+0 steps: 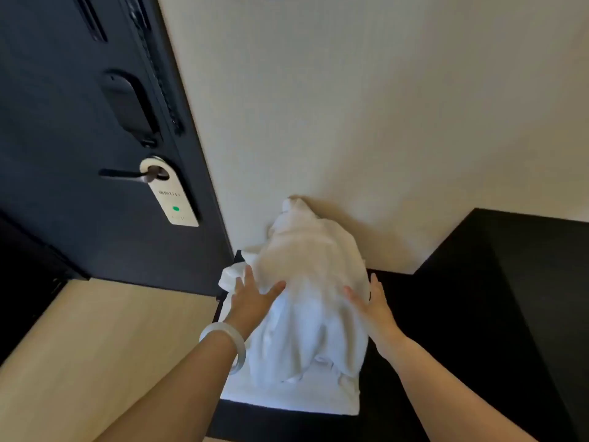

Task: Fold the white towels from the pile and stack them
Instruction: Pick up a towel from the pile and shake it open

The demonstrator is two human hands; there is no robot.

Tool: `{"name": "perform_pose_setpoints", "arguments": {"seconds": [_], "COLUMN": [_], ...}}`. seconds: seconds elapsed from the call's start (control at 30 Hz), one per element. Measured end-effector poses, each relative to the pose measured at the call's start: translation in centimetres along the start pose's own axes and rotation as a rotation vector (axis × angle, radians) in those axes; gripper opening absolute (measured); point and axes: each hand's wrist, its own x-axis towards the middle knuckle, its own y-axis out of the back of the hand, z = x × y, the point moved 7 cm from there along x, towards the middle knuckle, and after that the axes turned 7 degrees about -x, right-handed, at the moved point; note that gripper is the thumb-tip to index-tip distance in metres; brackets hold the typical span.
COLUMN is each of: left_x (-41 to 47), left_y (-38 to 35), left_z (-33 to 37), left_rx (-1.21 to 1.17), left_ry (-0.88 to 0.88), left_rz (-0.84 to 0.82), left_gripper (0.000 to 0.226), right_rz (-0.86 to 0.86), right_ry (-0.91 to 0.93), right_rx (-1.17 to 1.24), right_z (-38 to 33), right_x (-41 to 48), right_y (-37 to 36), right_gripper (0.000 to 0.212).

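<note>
Your left hand (251,296) was stretched forward, fingers straight and spread. Your right hand (371,303) was open too, palm turned inward.

Head cam, wide-angle, looking fwd and down, close over towel pile (306,298), door (79,154) at left, wall (382,122) ahead

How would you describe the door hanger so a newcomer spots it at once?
Start at the dark door on the left. Its lever handle, halfway down, carries the door hanger, a cream card looped over it. It is the only pale thing on the door, with a green dot near its lower end.
</note>
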Motion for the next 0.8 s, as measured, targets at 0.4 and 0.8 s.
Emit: {"name": "perform_pose_setpoints", "arguments": {"seconds": [0.4, 0.8], "left_x": [6.0, 8.6], "left_y": [-2.0, -4.5], "left_z": [-3.8, -7.3], "left_rx": [-0.343, -0.532], "left_ry": [0.146, 0.151], "left_rz": [-0.323, -0.422], "left_gripper": [0.105, 0.133], "right_rz": [-0.342, -0.434], "right_ry": [-0.294, -0.280], "right_rx": [0.248, 0.382], "right_z": [7.7, 11.4], "right_x": [7.6, 10.9], "right_y": [-3.6, -4.2], "right_gripper": [0.120, 0.108]}}
